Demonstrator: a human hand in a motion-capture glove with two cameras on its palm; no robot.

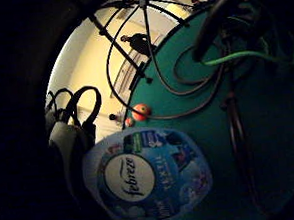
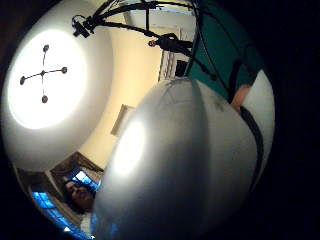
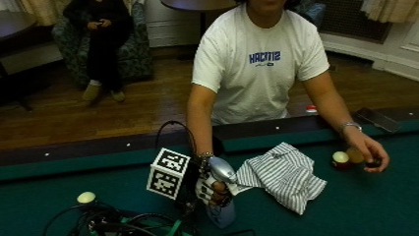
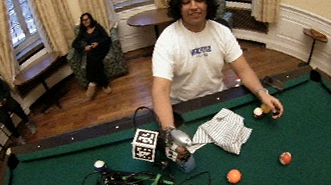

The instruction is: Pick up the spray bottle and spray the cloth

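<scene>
Spray bottle (image 3: pixel 221 196) upright, fingers (image 3: pixel 217 189) curled around it, beside striped cloth (image 3: pixel 283 176)

Two room cameras face the person across the tabletop; two palm cameras ride on the right hand.

The outside view looks down from across the tabletop (image 3: pixel 367 206), close in, with the right hand (image 3: pixel 211 189) and spray bottle (image 3: pixel 221 196) at lower centre. The wide outside view sits higher and farther back, facing the same way, and shares the striped cloth (image 4: pixel 225 132). The little finger side palm view sits close against the bottle's label, felt beyond. The thumb side palm view faces up past the bottle to the ceiling.
</scene>
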